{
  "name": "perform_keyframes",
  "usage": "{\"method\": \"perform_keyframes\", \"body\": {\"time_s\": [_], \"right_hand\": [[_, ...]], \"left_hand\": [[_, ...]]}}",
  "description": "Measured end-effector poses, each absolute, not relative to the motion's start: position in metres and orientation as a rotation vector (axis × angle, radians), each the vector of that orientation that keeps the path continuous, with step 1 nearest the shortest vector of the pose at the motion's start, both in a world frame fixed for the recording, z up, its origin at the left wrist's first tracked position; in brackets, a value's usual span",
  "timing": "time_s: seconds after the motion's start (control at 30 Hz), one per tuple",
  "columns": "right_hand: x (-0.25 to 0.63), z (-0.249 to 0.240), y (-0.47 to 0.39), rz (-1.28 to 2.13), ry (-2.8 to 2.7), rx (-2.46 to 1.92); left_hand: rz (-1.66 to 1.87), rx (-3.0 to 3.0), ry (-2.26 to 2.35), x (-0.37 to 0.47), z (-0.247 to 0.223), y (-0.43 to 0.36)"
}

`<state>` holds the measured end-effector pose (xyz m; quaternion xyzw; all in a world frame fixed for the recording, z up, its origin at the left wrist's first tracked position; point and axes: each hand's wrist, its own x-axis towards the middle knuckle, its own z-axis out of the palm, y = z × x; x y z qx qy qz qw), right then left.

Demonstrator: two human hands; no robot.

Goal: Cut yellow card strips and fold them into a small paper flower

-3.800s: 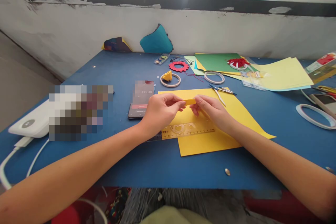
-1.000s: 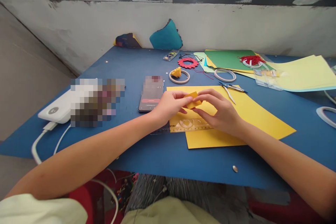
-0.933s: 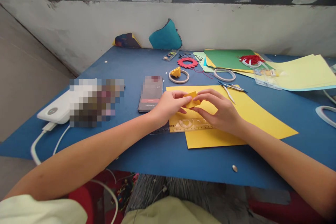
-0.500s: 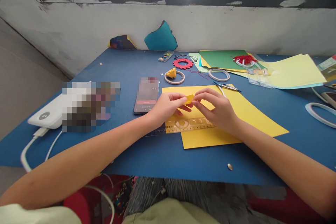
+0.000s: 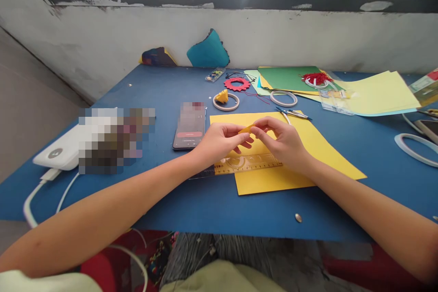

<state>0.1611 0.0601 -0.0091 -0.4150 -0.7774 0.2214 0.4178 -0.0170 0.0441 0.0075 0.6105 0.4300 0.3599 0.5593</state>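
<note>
A small yellow paper piece [image 5: 247, 129] is pinched between my two hands, above a large yellow sheet [image 5: 318, 155]. My left hand [image 5: 224, 142] grips its left end between thumb and forefinger. At its right end, the thumb and forefinger of my right hand [image 5: 282, 139] close on it. Beneath my hands a clear ruler [image 5: 246, 163] lies across the sheet's left part. Scissors [image 5: 294, 113] rest at the sheet's back edge, just beyond my right hand. A phone [image 5: 189, 127] lies left of my left hand.
Behind are tape rolls [image 5: 284, 98], a yellow folded paper shape [image 5: 222, 96], a red paper ring [image 5: 237, 84] and green sheets [image 5: 290, 77]. Pale yellow paper [image 5: 383, 93] and a white ring [image 5: 415, 149] lie right. A white power bank [image 5: 61, 153] with cables sits left.
The small yellow paper piece has tilted and shows a narrower side. My right fingers have shifted slightly left and over its top, and the view has moved a little.
</note>
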Motion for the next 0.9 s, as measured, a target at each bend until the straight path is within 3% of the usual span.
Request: {"method": "perform_keyframes", "body": {"time_s": [0.9], "right_hand": [[0.1625, -0.0118, 0.061, 0.778, -1.901, -1.001]], "left_hand": [[0.865, 1.561, 1.064, -0.0155, 0.0043, 0.0417]]}}
